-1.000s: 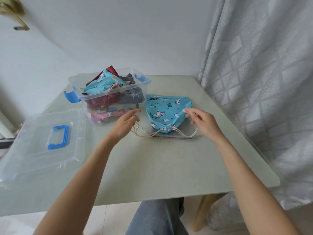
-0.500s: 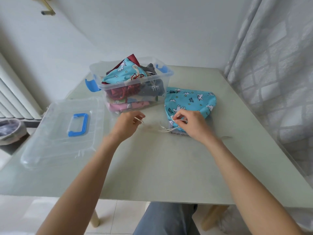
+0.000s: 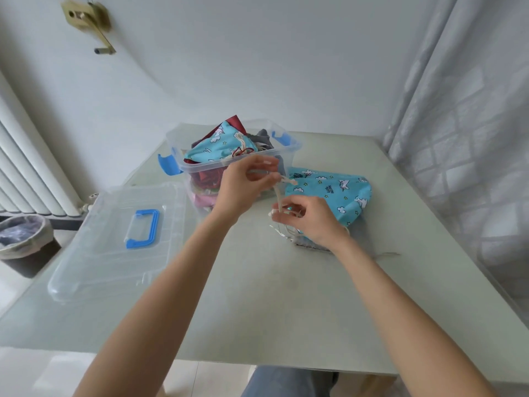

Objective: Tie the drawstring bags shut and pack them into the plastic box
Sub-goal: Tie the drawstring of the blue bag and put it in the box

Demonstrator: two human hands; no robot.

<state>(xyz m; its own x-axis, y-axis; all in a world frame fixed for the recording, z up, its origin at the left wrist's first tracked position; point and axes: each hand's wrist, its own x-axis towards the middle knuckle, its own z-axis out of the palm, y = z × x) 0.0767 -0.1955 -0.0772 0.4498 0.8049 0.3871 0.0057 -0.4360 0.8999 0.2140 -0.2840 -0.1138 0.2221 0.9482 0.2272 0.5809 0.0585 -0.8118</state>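
A turquoise drawstring bag (image 3: 332,193) with a unicorn print lies on the table to the right of the clear plastic box (image 3: 240,164). Its gathered mouth faces me, partly hidden under my right hand. The cream drawstring (image 3: 278,196) runs up from the mouth. My left hand (image 3: 246,184) pinches the cord's upper end, raised in front of the box. My right hand (image 3: 306,219) pinches the cord lower down, close to the bag's mouth. The box holds several tied bags, a turquoise one on top.
The box's clear lid (image 3: 120,233) with a blue handle lies at the left of the pale green table (image 3: 286,296). A curtain (image 3: 463,138) hangs along the right edge. A radiator (image 3: 25,173) and a waste bin (image 3: 23,242) stand beyond the table's left side.
My left hand has risen from the table with the cord's end, drawing the drawstring up. My right hand has slid down onto the cord at the bag's mouth. The camera has tilted.
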